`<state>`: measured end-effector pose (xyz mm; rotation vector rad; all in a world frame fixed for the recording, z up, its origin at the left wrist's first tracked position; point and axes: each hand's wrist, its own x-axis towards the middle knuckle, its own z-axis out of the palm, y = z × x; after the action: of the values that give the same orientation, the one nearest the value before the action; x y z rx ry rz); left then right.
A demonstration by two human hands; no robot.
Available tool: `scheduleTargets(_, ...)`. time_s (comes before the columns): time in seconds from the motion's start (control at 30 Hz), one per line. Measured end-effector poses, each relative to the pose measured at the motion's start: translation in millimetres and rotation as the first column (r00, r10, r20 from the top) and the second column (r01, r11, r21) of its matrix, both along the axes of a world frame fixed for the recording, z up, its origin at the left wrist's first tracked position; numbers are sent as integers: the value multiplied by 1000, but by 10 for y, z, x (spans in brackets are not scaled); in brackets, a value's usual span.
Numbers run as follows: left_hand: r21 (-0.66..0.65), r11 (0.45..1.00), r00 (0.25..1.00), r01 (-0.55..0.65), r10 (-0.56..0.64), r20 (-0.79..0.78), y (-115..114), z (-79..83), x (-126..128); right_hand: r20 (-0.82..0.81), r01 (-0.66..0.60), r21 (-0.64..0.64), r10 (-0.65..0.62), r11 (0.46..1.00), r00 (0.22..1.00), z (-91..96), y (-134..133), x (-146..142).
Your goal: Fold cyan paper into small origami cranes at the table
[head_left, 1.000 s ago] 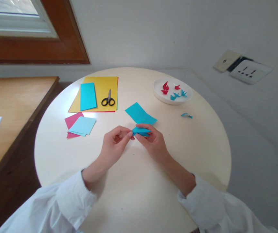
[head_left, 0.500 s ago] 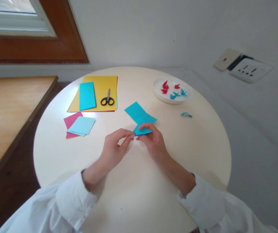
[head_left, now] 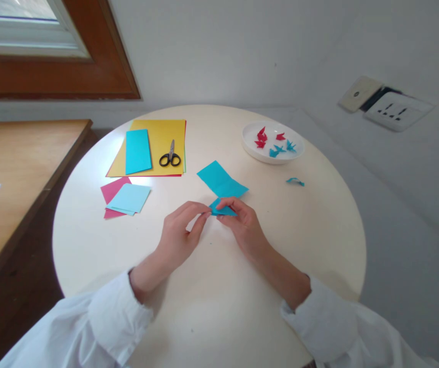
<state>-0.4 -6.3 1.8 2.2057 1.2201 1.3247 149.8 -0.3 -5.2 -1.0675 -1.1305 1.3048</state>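
Observation:
Between my two hands is a small folded piece of blue paper (head_left: pixel 216 205), held just above the round white table. My left hand (head_left: pixel 184 225) pinches its left corner with thumb and forefinger. On the other side, my right hand (head_left: pixel 244 222) grips the paper, forefinger bent over the top and thumb below; part of it is hidden behind these fingers. Just beyond lies a creased sheet of blue paper (head_left: pixel 221 179), flat on the table. The held piece overlaps its near edge in view.
At the back left, scissors (head_left: pixel 170 156) and a blue paper stack (head_left: pixel 138 152) lie on yellow sheets (head_left: pixel 161 134). Pink and pale-blue squares (head_left: pixel 133 197) sit nearer. A white dish (head_left: pixel 250 148) holds several red and blue folded paper cranes; a blue paper strip (head_left: pixel 295 181) lies close by.
The held paper has shifted slightly, and less of its right point shows past my right fingers. My right forefinger has moved a little lower. Everything else stays put.

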Motion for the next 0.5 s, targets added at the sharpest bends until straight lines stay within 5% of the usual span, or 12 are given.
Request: scheduleTargets(0.5, -230, 966, 967, 121, -62, 247, 11, 8, -14, 186, -23, 203, -15, 979, 982, 39, -17, 49)
